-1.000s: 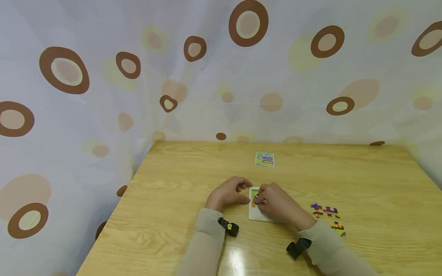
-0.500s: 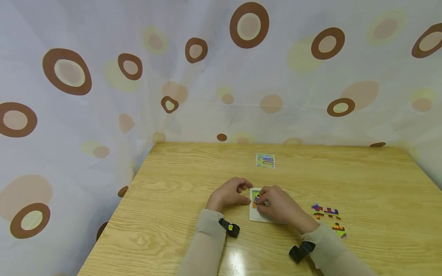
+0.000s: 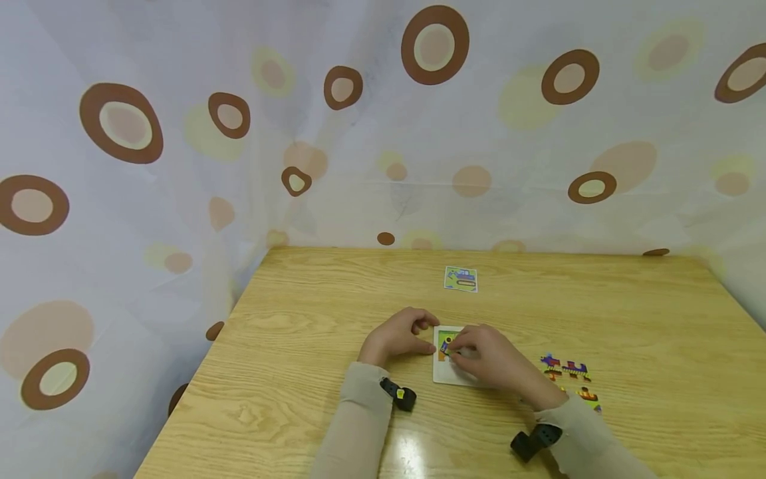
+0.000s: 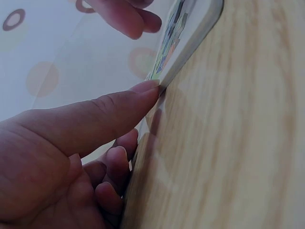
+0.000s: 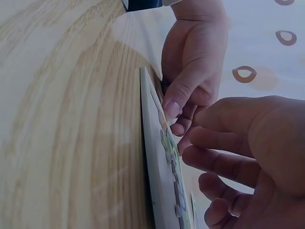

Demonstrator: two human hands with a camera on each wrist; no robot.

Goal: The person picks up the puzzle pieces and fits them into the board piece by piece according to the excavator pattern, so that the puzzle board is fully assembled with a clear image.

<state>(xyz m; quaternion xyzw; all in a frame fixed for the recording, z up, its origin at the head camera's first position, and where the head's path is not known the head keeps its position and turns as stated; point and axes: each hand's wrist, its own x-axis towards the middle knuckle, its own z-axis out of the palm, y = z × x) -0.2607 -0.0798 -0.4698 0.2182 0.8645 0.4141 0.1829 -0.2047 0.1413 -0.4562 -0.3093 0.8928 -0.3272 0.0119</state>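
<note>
A small white-rimmed jigsaw tray [image 3: 444,375] lies on the wooden table [image 3: 299,332]. Colourful jigsaw pieces [image 3: 445,344] show at its upper left; the right hand hides the rest in the head view. The left hand [image 3: 399,334] rests at the tray's left edge, its thumb [image 4: 128,102] touching the rim and its other fingers loosely bent. Over the tray is the right hand [image 3: 491,356], thumb and index tips beside those pieces. In the right wrist view, this hand's fingers [image 5: 214,162] are loosely bent, with no piece visible between them.
Several loose jigsaw pieces [image 3: 576,370] lie right of the tray, partly behind the right forearm. A picture card [image 3: 461,279] showing a blue digger lies farther back. A patterned curtain [image 3: 371,133] hangs behind the table.
The right hand has shifted slightly to the right, uncovering more of the pieces at the tray's upper left. The left hand stays at the tray's edge.
</note>
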